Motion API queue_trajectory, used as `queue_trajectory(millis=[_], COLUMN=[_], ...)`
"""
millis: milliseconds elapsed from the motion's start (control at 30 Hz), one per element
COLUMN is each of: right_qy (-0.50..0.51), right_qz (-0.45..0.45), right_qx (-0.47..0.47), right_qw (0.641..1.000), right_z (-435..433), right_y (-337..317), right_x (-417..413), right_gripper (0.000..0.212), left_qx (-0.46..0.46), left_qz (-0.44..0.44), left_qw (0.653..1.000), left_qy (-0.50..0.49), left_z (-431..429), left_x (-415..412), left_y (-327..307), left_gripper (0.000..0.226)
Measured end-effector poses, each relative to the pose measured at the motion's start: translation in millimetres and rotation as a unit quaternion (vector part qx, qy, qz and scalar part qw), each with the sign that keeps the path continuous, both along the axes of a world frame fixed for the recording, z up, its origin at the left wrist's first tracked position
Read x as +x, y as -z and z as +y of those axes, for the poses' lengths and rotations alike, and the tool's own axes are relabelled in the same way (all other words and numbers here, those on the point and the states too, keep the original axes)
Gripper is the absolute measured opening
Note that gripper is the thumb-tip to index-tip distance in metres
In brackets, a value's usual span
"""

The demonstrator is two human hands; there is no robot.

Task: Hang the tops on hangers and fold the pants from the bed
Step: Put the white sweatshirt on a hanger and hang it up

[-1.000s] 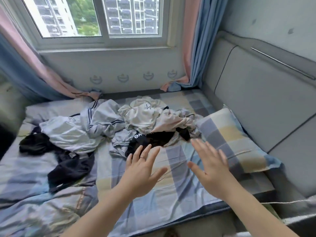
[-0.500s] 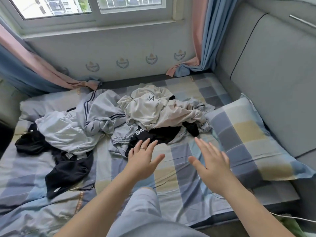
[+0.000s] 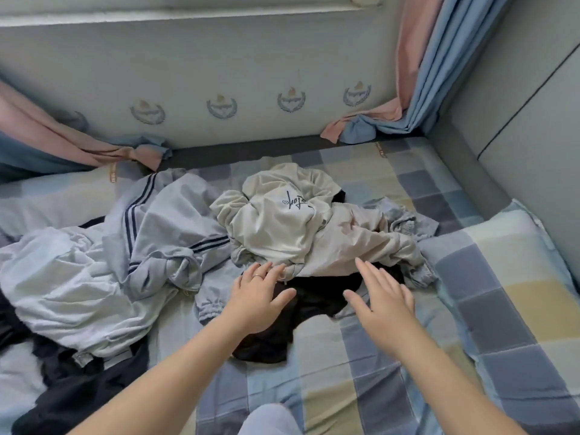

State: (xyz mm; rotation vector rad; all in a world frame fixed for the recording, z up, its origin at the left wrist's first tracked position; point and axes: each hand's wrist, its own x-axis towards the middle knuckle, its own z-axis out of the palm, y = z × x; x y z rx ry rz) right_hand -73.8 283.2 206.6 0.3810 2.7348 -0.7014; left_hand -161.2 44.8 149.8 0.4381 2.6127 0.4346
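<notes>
A heap of clothes lies across the checked bed sheet (image 3: 370,372). A cream top with dark script (image 3: 282,224) sits on top of the heap. Under its near edge lies a black garment (image 3: 317,296). To the left are a light grey garment with navy stripes (image 3: 169,224) and a pale blue-white one (image 3: 69,284). Dark clothing (image 3: 72,390) spreads at the lower left. My left hand (image 3: 257,296), with a ring, is flat and open over the black garment, fingertips at the cream top's hem. My right hand (image 3: 381,296) hovers open beside it, over the black garment's right part.
A checked pillow (image 3: 514,277) lies at the right against a grey padded headboard (image 3: 518,114). Pink and blue curtains (image 3: 414,89) hang to the bed's far corners along the wall. My knee in light trousers (image 3: 270,419) shows at the bottom edge.
Both open hands have moved forward from above the bare sheet to the heap, the left now touching the clothes. The view has tilted down and come closer.
</notes>
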Motion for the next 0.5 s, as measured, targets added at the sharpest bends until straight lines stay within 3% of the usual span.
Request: queue_trajectory(millis=[233,500], right_qy=[-0.047,-0.123], right_qz=[-0.004,-0.011], right_qx=[0.005,-0.012], right_qw=[0.999,0.992], right_z=[22.3,55.6], right_y=[42.8,198.0], right_x=[-118.8,-299.4], right_gripper=[0.064,0.061], left_qx=[0.025,-0.008], left_qz=[-0.022,-0.005], left_qw=[0.999,0.992], left_qy=[-0.040,-0.125], left_z=[10.9,55.3], left_x=[-93.0,-220.9], left_y=[44.5,177.0], left_gripper=[0.069,0.071])
